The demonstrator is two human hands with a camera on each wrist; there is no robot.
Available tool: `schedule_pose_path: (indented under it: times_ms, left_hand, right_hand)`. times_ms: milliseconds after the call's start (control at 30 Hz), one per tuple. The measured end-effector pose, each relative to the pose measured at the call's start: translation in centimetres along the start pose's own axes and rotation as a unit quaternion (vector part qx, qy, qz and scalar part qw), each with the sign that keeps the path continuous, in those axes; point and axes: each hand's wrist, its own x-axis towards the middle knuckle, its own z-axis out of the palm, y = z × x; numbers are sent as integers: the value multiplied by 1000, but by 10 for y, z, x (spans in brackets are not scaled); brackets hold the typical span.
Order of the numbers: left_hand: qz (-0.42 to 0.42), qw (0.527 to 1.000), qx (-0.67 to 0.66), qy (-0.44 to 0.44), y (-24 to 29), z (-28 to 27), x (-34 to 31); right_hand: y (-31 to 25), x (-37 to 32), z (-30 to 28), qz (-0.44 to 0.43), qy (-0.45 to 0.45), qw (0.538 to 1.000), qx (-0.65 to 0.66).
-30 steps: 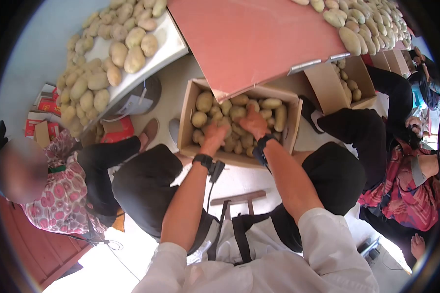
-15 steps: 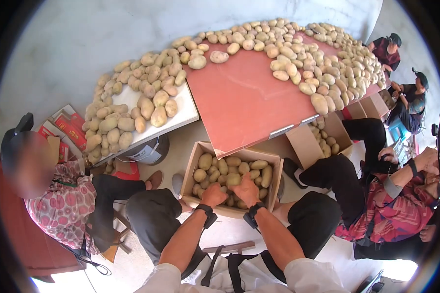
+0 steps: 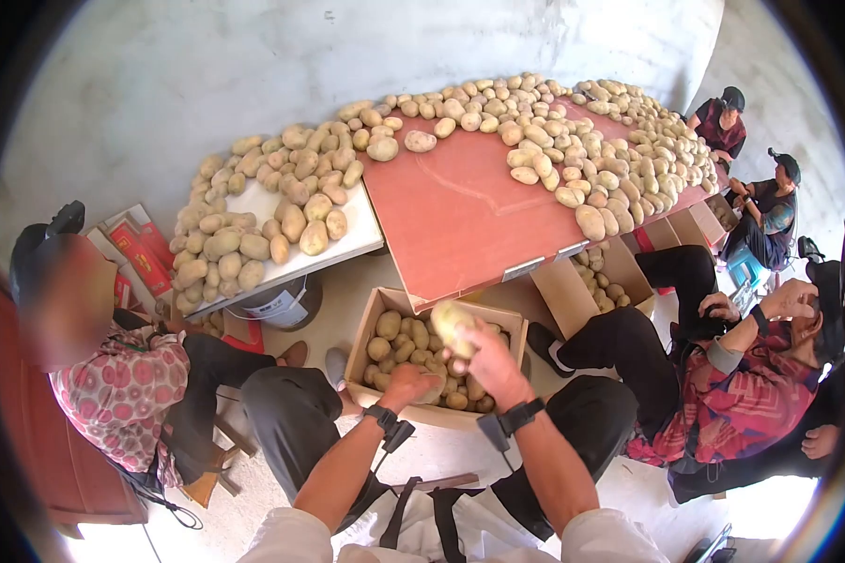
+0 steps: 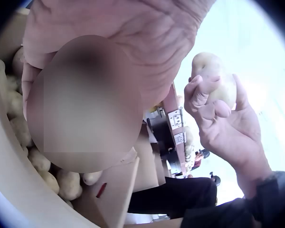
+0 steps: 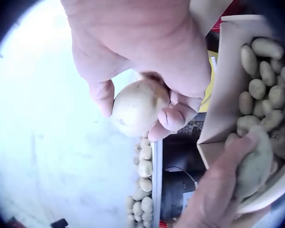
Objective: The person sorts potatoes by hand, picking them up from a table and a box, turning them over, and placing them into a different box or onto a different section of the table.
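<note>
My right hand (image 3: pixel 494 364) holds a pale potato (image 3: pixel 452 325) up over the front part of the cardboard box (image 3: pixel 355 368), fingers and thumb curled around it. The same potato (image 5: pixel 138 107) fills the grasp in the right wrist view. Lower, at the box's near side, my left hand (image 3: pixel 407 386) grips another potato (image 5: pixel 254 164), which the right wrist view shows between thumb and fingers. In the left wrist view a large blurred round shape covers that hand's grasp. Many potatoes (image 3: pixel 389 326) lie in the box beneath both hands.
Behind the box stands a red table (image 3: pixel 460 211) with many potatoes heaped along its back and right. A white board (image 3: pixel 352 225) at left carries more. A bucket (image 3: pixel 286 305) sits underneath. Seated people flank me; another potato box (image 3: pixel 559 291) stands at right.
The head view has tilted up. My right hand has risen from among the potatoes in the box with one potato in it. The left hand stays low at the box's near side.
</note>
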Motion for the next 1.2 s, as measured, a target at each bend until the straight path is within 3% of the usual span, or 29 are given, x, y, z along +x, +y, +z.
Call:
schedule_pose_path:
  times_ms: [67, 133, 267, 333, 367, 433, 700, 833, 867, 900, 1000, 1200]
  left_hand:
    - [24, 1000, -6, 12, -5, 6, -2]
    - [61, 992, -104, 46, 1, 5, -17]
    - [62, 984, -164, 23, 29, -10, -54]
    - [62, 915, -394, -64, 25, -7, -60]
    - [59, 916, -391, -63, 23, -6, -63]
    - [40, 868, -482, -113, 24, -10, -66]
    - [47, 818, -557, -138, 40, -34, -93]
    - [60, 806, -575, -124, 50, -55, -93]
    - [59, 804, -581, -111, 53, -59, -93]
    - [52, 804, -583, -106, 58, -66, -93]
    - [39, 776, -623, -89, 68, -86, -88]
    - [94, 759, -639, -83, 98, -131, -53]
  right_hand:
    - [-28, 15, 1, -19, 28, 999, 36]
    - [-53, 37, -5, -35, 64, 996, 51]
    - [-99, 89, -19, -10, 160, 987, 26]
    - [-110, 107, -28, -126, 193, 973, -29]
    - [-111, 113, -34, -125, 193, 973, -25]
    - [-113, 126, -44, -108, 227, 968, -20]
    - [-121, 136, -37, -68, 167, 982, -57]
    - [-116, 155, -42, -57, 173, 968, -175]
    - [-109, 170, -48, -108, 216, 906, -348]
    - [-101, 181, -53, -155, 248, 811, -507]
    - [-109, 173, -37, -94, 243, 851, -456]
    - [-126, 149, -16, -84, 241, 882, -395]
